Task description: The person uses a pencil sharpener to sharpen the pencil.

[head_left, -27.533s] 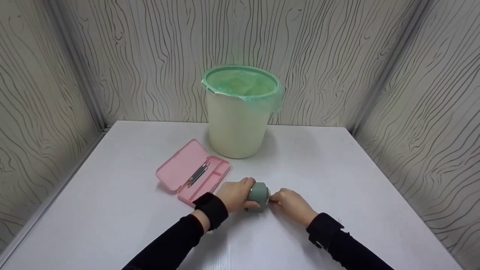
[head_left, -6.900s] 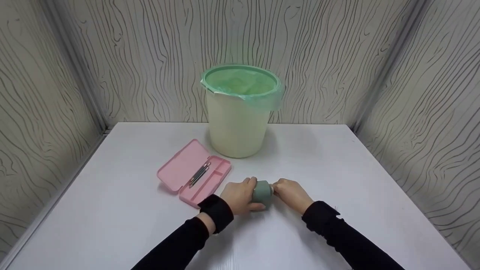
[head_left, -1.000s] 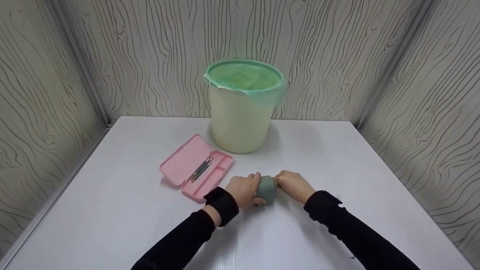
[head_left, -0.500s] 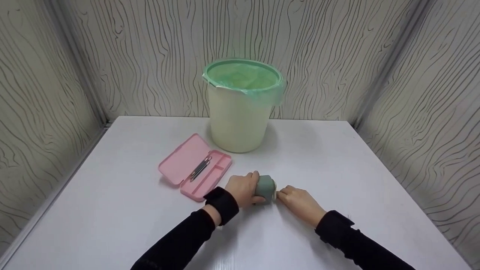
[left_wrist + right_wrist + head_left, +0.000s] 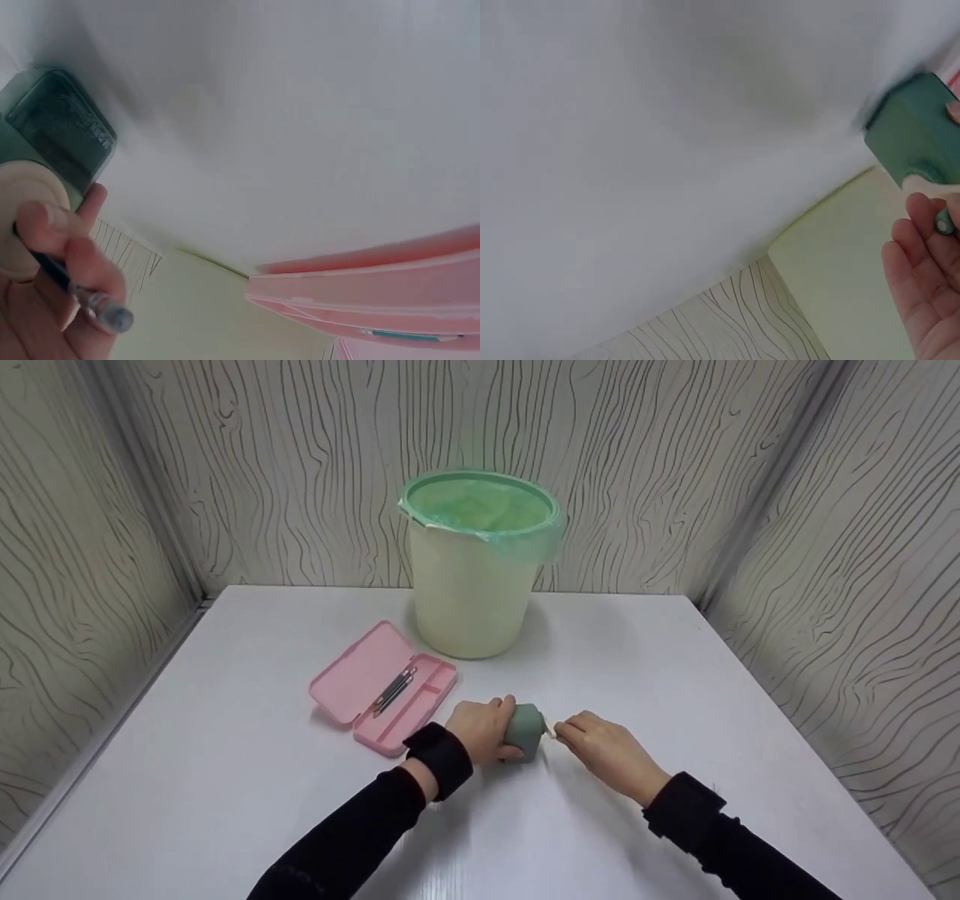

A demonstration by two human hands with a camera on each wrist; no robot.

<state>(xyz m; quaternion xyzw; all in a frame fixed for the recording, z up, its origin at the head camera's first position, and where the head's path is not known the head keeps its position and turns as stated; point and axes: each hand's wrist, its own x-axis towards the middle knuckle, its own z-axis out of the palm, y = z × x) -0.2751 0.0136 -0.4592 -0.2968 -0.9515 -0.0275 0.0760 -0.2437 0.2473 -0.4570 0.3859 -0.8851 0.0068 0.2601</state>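
Note:
My left hand (image 5: 480, 729) grips a green crank pencil sharpener (image 5: 525, 731) lying on its side, low over the white table. In the left wrist view, a dark pencil (image 5: 51, 268) with a metal ferrule and eraser end sticks out of the sharpener's round cream face, between the fingers of that hand; its tip is hidden inside. A see-through shavings drawer (image 5: 66, 126) shows on the sharpener's body. At the opposite end, my right hand (image 5: 604, 746) pinches the green knob (image 5: 943, 223) of the cream crank arm (image 5: 922, 185) between thumb and fingers.
Left of the hands lies a pink pencil case (image 5: 349, 682), lid folded back, with several dark pencils (image 5: 394, 692) in it. Behind stands a pale bin (image 5: 472, 592) with a green rim and a thin green bag liner (image 5: 534, 544). Wood-patterned panels enclose the table.
The right hand has shifted around with the crank, away from the sharpener's end to the right. The left hand keeps its grip on the sharpener throughout; the pencil case and bin stay put.

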